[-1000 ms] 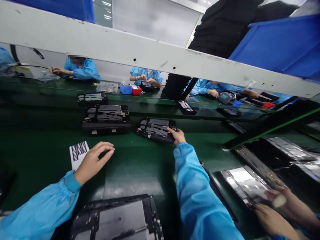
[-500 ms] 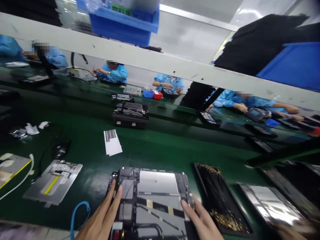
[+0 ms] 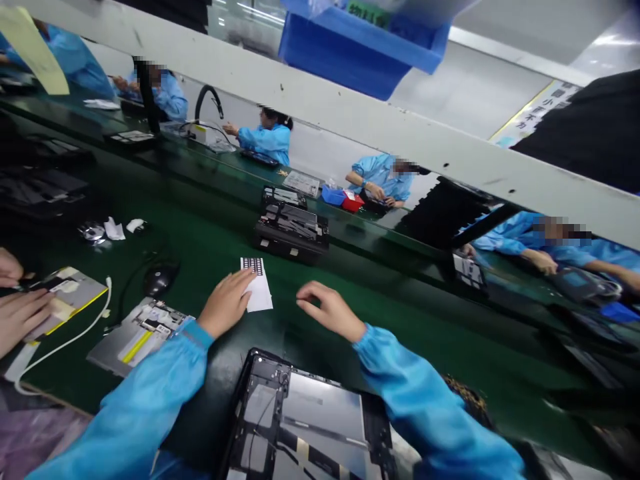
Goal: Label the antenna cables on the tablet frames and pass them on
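My left hand (image 3: 227, 303) reaches forward, its fingers stretched over the left edge of a white sheet (image 3: 260, 295) with rows of small black stickers. Right of the sheet, my right hand (image 3: 330, 308) is above the green bench; its fingers are loosely bent, the thumb is apart, and I see nothing in them. Below both hands is an opened tablet-like device (image 3: 325, 407), its silver plate, black tape strips and thin cable showing in a black frame. Its lower part is cut off by the picture's edge.
Another person's hands (image 3: 25, 313) work on a panel at the far left. A computer mouse (image 3: 161, 279) and a grey panel (image 3: 117, 343) lie nearby. Stacked devices (image 3: 291, 227) stand ahead, and a black tray with gold-coloured bits (image 3: 467, 400) sits behind my right sleeve.
Both hands have left the device's sides and moved forward. My left hand has come to the sticker sheet, my right hand to the bench beside it. The camera view has shifted left.
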Available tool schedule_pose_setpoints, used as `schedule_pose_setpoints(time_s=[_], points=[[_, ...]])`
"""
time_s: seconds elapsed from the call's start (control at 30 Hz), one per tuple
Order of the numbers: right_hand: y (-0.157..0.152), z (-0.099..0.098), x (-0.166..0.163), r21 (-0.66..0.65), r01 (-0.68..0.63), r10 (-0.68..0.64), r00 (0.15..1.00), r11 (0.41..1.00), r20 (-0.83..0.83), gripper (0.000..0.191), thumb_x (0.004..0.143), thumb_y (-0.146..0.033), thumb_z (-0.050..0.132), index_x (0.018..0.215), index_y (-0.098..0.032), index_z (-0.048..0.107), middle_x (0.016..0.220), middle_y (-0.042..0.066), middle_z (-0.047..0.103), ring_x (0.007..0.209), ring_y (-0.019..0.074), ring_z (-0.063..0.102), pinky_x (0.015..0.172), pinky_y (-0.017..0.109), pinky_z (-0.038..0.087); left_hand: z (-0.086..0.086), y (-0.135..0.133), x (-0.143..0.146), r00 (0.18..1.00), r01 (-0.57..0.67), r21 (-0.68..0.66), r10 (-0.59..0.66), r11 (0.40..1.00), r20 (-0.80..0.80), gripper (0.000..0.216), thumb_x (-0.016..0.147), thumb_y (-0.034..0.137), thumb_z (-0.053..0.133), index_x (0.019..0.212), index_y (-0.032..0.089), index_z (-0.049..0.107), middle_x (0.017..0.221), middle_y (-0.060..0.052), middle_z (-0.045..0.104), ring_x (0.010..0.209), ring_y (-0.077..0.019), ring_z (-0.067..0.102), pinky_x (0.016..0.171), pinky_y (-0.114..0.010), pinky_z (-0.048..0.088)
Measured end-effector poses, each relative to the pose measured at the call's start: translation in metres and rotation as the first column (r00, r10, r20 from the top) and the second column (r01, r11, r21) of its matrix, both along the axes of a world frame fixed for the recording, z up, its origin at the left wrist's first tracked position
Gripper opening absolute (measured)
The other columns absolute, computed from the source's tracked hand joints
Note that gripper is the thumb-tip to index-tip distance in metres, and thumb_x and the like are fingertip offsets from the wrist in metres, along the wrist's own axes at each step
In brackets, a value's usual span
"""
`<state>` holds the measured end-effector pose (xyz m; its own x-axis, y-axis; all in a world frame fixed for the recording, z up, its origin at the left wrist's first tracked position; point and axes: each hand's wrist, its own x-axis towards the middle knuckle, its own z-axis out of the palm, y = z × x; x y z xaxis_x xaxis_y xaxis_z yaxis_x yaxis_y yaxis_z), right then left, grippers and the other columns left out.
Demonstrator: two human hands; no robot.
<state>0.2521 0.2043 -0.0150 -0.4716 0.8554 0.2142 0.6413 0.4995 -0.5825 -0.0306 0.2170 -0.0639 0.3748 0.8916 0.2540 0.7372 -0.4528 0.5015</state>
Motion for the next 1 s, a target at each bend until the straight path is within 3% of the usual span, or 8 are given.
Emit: schedule_pose_setpoints(time_s=[0.1,0.2,0.4,0.6,0.7,0.83,0.9,1.0], points=[[0.064,-0.029,-0.050,-0.011,-0.166,0.166,0.982,0.986,0.084,0.010,0.088,-0.012,0.061,0.088,-0.020,0.066,0.093,0.004,0.066,0.087,0.0179,0.063,0.083,0.030,0.051,-0.031,0.038,0.002,1.000,0.005,-0.042,-0.006,0.999,-0.010,0.050,0.098,0.033,0.057,0.145,0.019,0.047,0.154,-0.014,0.046,0.142,-0.0315,0.043,0.118,-0.060,0.032],[0.098,-0.059,-0.082,-0.030,-0.267,0.269,0.952,0.963,0.149,0.013,0.085,-0.006,0.062,0.087,-0.019,0.066,0.092,0.005,0.065,0.087,0.0180,0.061,0.083,0.029,0.049,-0.056,0.038,-0.003,1.000,0.003,-0.082,-0.005,0.997,-0.021,0.055,0.096,0.040,0.061,0.145,0.019,0.047,0.152,-0.014,0.046,0.138,-0.0329,0.047,0.114,-0.063,0.034],[0.111,-0.087,-0.099,-0.067,-0.333,0.340,0.910,0.940,0.237,0.010,0.089,-0.009,0.062,0.088,-0.018,0.066,0.097,0.007,0.065,0.096,0.0202,0.059,0.091,0.031,0.046,-0.069,0.022,-0.006,0.999,-0.003,-0.130,-0.003,0.992,-0.043,0.079,0.096,0.029,0.051,0.160,0.017,0.006,0.157,-0.014,0.043,0.145,-0.0230,0.040,0.126,-0.047,0.019],[0.114,-0.088,-0.114,-0.117,-0.338,0.358,0.885,0.934,0.299,0.007,0.091,-0.010,0.061,0.094,-0.015,0.064,0.102,0.007,0.065,0.100,0.0207,0.061,0.092,0.036,0.049,-0.075,0.029,-0.006,0.999,-0.024,-0.118,0.019,0.993,-0.047,0.090,0.092,0.030,0.052,0.160,0.014,-0.006,0.155,-0.015,0.046,0.144,-0.0236,0.044,0.125,-0.048,0.021],[0.120,-0.073,-0.120,-0.166,-0.310,0.345,0.899,0.936,0.270,0.007,0.087,-0.008,0.064,0.087,-0.014,0.061,0.092,0.003,0.066,0.090,0.0179,0.064,0.087,0.037,0.052,-0.074,0.030,-0.007,0.999,-0.009,-0.105,0.004,0.994,-0.046,0.093,0.091,0.031,0.053,0.160,0.015,-0.008,0.150,-0.012,0.052,0.142,-0.0238,0.046,0.124,-0.049,0.023],[0.105,-0.021,-0.089,-0.234,-0.215,0.248,0.960,0.948,0.126,0.013,0.091,-0.006,0.048,0.085,-0.015,0.057,0.081,0.002,0.066,0.077,0.0142,0.066,0.077,0.029,0.054,-0.070,0.031,-0.007,0.999,0.041,-0.088,-0.044,0.995,-0.030,0.088,0.091,0.031,0.056,0.161,0.018,0.003,0.153,-0.010,0.050,0.145,-0.0265,0.042,0.124,-0.053,0.024],[0.071,0.013,-0.059,-0.262,-0.159,0.177,0.983,0.952,0.043,0.014,0.094,-0.011,0.043,0.092,-0.016,0.056,0.082,0.001,0.067,0.076,0.0127,0.068,0.074,0.026,0.055,-0.068,0.033,-0.007,0.998,0.059,-0.074,-0.059,0.996,-0.008,0.080,0.091,0.030,0.056,0.159,0.017,0.017,0.155,-0.012,0.046,0.146,-0.0299,0.040,0.123,-0.056,0.023],[-0.011,0.059,-0.018,-0.353,-0.062,0.013,0.990,0.934,-0.142,0.009,0.092,-0.016,0.051,0.088,-0.016,0.059,0.078,0.000,0.069,0.074,0.0123,0.071,0.070,0.023,0.056,-0.065,0.035,-0.005,0.997,0.060,-0.035,-0.058,0.998,0.058,0.063,0.095,0.035,0.056,0.152,0.015,0.037,0.162,-0.013,0.034,0.147,-0.0330,0.036,0.123,-0.056,0.026]])
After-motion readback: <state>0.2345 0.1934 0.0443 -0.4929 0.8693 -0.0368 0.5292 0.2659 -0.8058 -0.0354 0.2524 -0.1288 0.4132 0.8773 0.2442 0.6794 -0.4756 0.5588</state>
